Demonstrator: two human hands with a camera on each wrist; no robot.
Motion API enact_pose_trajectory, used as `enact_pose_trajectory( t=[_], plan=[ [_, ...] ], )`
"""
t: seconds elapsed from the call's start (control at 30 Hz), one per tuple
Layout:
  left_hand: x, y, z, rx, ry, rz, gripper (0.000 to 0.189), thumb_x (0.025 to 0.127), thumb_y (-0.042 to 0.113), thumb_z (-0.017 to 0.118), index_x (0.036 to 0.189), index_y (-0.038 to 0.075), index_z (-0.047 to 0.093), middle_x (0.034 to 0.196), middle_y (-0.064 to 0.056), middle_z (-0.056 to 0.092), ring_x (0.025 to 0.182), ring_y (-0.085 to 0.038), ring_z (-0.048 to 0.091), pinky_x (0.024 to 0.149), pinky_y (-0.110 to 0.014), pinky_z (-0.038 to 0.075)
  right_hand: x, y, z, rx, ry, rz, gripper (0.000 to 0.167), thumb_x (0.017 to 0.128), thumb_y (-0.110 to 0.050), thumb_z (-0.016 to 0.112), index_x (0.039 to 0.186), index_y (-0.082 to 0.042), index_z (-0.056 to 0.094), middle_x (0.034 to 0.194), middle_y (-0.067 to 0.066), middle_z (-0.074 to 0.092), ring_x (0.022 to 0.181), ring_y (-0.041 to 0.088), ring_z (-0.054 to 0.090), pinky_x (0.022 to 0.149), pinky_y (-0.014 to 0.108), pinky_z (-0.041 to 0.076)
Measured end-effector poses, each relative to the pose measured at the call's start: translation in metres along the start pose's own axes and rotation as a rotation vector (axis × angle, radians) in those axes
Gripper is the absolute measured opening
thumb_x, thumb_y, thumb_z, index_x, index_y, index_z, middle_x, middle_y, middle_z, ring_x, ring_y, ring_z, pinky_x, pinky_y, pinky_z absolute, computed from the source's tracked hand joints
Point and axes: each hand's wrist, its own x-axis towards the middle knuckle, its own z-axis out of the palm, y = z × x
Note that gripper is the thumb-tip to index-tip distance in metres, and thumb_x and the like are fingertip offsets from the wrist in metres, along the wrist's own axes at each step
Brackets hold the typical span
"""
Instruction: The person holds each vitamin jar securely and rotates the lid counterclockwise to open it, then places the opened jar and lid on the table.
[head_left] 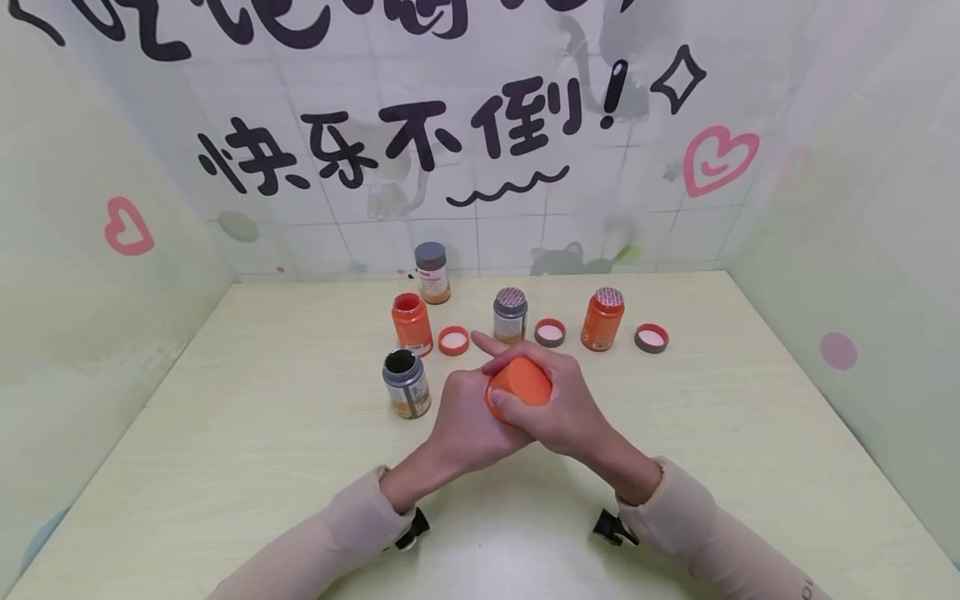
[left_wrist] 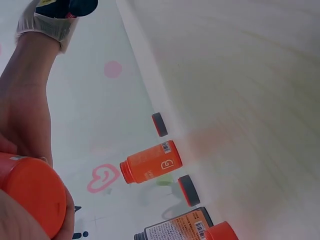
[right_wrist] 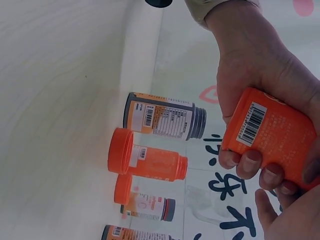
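Gripping with left hand (head_left: 472,421) and right hand (head_left: 566,404) an orange bottle (head_left: 529,380) above the table (head_left: 262,433), slanting its long axis and turning one round end toward the left-wrist camera; hiding some print under curled fingers (right_wrist: 250,164), baring a barcode (right_wrist: 251,123); facing an open grey jar (head_left: 407,387) and a half-hidden bottle (head_left: 510,312) with labels (head_left: 410,400) too small to read, beneath wall lettering (head_left: 422,137): “快乐不倒!”

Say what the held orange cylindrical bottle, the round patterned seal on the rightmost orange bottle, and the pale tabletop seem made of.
Held orange cylindrical bottle: probably plastic, smooth satin finish; even colour, rounded moulded-looking edge.
Round patterned seal: foil, film or paper, too small to tell, finish unclear; flat, with criss-cross lines.
Pale tabletop: wood or wood-look laminate, fairly matte; faint streaky grain.
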Motion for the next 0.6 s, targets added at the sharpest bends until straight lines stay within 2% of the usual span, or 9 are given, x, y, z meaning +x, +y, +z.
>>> enact_pose_trajectory(
  t=[0.2, 0.27, 0.4, 0.5, 0.6],
  plan=[
    [0.0001, -0.0005, 0.0002, 0.038, 0.023, 0.016, 0.039, 0.075, 0.023, 0.086, 0.105, 0.004, 0.071, 0.088, -0.007, 0.079, 0.081, -0.02, 0.078, 0.07, -0.022, 0.06, 0.0044, -0.0005, -0.0029, -0.039, -0.024, 0.011, 0.027, 0.087, -0.017, 0.07, 0.113, -0.012, 0.072, 0.134, 0.004, 0.071, 0.116, 0.025, 0.069, 0.073, 0.035, 0.062],
    [0.0, -0.0013, 0.0002, 0.051, 0.032, 0.019, 0.041, 0.075, 0.023, 0.086, 0.107, 0.004, 0.071, 0.09, -0.007, 0.079, 0.082, -0.02, 0.078, 0.072, -0.024, 0.061, 0.0059, -0.0002, -0.0036, -0.04, -0.041, 0.02, 0.031, 0.087, -0.017, 0.071, 0.117, -0.011, 0.071, 0.135, 0.004, 0.071, 0.117, 0.026, 0.069, 0.077, 0.035, 0.062],
    [-0.0001, -0.0032, 0.0001, 0.058, 0.046, 0.022, 0.047, 0.076, 0.023, 0.088, 0.114, 0.004, 0.069, 0.098, -0.007, 0.08, 0.087, -0.02, 0.078, 0.076, -0.027, 0.062, 0.0077, 0.0007, -0.0036, -0.023, -0.062, 0.021, 0.043, 0.086, -0.017, 0.075, 0.129, -0.012, 0.065, 0.142, 0.002, 0.067, 0.128, 0.025, 0.064, 0.089, 0.037, 0.06],
    [0.0005, -0.0038, 0.0007, 0.07, 0.052, 0.023, 0.048, 0.076, 0.024, 0.088, 0.116, 0.004, 0.069, 0.099, -0.007, 0.079, 0.087, -0.02, 0.078, 0.076, -0.027, 0.062, 0.007, 0.0003, -0.0024, -0.025, -0.026, 0.038, 0.046, 0.085, -0.018, 0.076, 0.129, -0.013, 0.064, 0.139, 0.002, 0.068, 0.125, 0.026, 0.064, 0.089, 0.038, 0.06],
    [0.0013, -0.0038, 0.0019, 0.061, 0.055, -0.004, 0.046, 0.076, 0.023, 0.088, 0.115, 0.005, 0.07, 0.097, -0.007, 0.08, 0.085, -0.019, 0.077, 0.074, -0.026, 0.062, 0.0053, -0.0014, 0.0015, -0.027, 0.031, 0.099, 0.04, 0.088, -0.021, 0.074, 0.127, -0.015, 0.065, 0.137, 0.001, 0.07, 0.123, 0.026, 0.063, 0.087, 0.039, 0.06]
  ],
)
